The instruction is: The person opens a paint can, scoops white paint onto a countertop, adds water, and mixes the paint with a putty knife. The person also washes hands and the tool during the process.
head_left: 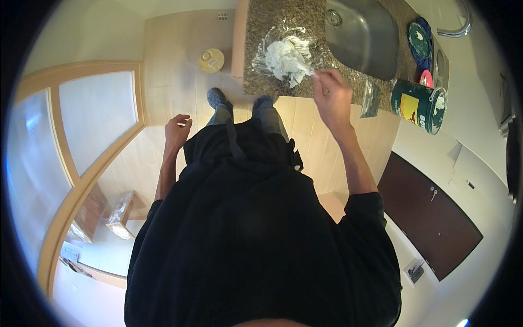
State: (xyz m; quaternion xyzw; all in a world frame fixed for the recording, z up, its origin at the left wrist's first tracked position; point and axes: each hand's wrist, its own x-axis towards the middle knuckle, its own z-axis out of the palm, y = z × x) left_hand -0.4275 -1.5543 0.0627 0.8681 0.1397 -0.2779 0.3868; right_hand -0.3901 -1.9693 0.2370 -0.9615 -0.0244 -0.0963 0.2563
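A crumpled heap of white, papery material (pixel 287 56) lay on a sheet of clear, crinkled plastic film (pixel 275 38) near the top centre of the frame, on the speckled brown granite desk (pixel 261 82). The right hand (pixel 331 92), just right of the heap at the desk's near edge, pinched a thin white strand (pixel 309 72) that ran back to it. The left hand (pixel 177 131) hung left of centre over the pale tiled floor (pixel 169 82), fingers loosely curled and holding nothing. Right of the heap a rounded steel sink (pixel 362 35) was sunk into the stone. A small clear bag (pixel 370 98) overhung the desk's edge, and beside it, at upper right, lay a dark green cylindrical tin (pixel 419 104) on its side. A round yellow lid (pixel 211 60) sat on the floor at upper left of the desk.
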